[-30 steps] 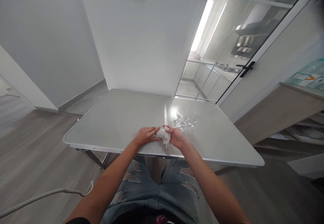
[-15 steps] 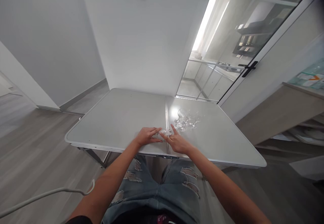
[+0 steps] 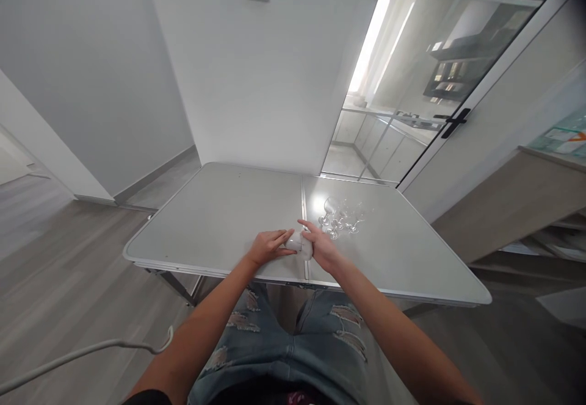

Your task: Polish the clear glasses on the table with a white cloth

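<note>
Over the seam near the table's front edge, both hands close around a small whitish see-through glass (image 3: 293, 242). It appears tilted on its side; its exact shape is partly hidden by fingers. My left hand (image 3: 270, 246) grips its left part, thumb below and fingers above. My right hand (image 3: 320, 247) is wrapped on the right end, where a pale rounded part shows, with the index finger stretched out past it. Just beyond the right hand, several small clear stemmed glasses (image 3: 337, 219) stand and lie close together.
The pale folding table (image 3: 229, 210) has a metal seam across its middle and a metal rim. A white wall (image 3: 265, 88) and a glazed door (image 3: 389, 88) rise behind it. A wooden shelf (image 3: 540, 179) is at right; a white hooked rod (image 3: 91, 350) extends in from lower left.
The held glass has turned, showing a whiter, rounder side. My right hand has shifted from pointing fingers at it to wrapping its right end. My left hand stays nearly in place.
</note>
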The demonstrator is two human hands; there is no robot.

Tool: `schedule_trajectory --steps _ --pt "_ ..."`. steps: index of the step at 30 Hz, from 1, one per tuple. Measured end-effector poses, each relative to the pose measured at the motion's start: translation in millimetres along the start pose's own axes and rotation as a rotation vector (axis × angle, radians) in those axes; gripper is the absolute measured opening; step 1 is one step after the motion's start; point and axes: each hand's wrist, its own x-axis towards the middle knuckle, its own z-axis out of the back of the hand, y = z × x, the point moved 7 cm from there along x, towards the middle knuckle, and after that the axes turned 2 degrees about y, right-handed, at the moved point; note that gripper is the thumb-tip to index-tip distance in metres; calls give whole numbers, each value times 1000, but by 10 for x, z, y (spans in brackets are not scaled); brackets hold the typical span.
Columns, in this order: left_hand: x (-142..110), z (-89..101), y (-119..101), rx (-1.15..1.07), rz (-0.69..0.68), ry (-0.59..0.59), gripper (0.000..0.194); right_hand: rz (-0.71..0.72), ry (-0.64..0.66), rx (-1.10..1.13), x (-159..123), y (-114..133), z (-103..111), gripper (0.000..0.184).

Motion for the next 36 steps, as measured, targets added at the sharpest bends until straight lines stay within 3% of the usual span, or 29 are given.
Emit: schedule_trajectory --steps 2,7,9,11,15,20,23,26,29,33,36 --pt "6 18 -46 32 -44 -24 60 -85 -53 118 7 -63 31 54" --pt "8 16 -109 53 -106 -17 58 -113 -155 184 7 -173 117 55" --pt "12 21 -103 44 -101 -12 58 -69 -162 95 -5 -184 115 60" --pt "19 44 -74 28 -69 -22 59 79 -123 -102 -48 -97 64 64" --pt "35 93 -46 0 -30 -43 65 462 43 -658 -281 154 -135 66" --pt "47 56 -111 -12 -71 37 70 739 477 -1316 -498 128 -233 79" --pt "42 21 -126 -21 -75 68 66 818 595 -1498 -508 44 -131 85" --pt "29 -5 -102 -23 -57 64 68 736 533 -1343 -435 -3 -54 79" --pt "12 -32 -60 -4 -34 58 71 571 305 -876 -294 0 10 67" --pt "-2 -54 -39 49 -41 46 65 230 -29 -194 -66 -155 140 62" --pt "2 -59 -38 95 -50 49 61 -7 -105 138 28 -298 128 62"
